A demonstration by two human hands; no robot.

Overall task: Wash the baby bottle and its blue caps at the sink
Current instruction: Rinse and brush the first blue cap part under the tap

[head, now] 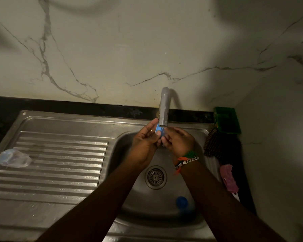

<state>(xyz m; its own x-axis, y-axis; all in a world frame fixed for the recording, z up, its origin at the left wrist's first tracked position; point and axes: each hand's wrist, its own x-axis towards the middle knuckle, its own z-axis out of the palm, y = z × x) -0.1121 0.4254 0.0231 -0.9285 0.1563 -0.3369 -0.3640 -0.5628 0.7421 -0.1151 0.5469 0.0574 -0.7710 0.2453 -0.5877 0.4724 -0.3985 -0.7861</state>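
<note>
The tap (164, 109) crowded the basin's (129, 198) upper middle, while the ribbed drainboard (59, 163) at left lay open except for the bottle (14, 158).

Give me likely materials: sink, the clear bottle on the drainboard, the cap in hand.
Sink: stainless steel, brushed, judging by grey metallic sheen and pressed ridges.
Clear bottle: probably translucent plastic; ridges show through it, glass not excluded.
Cap, held by left hand and right hand: likely matte light-blue plastic; mostly covered.
</note>
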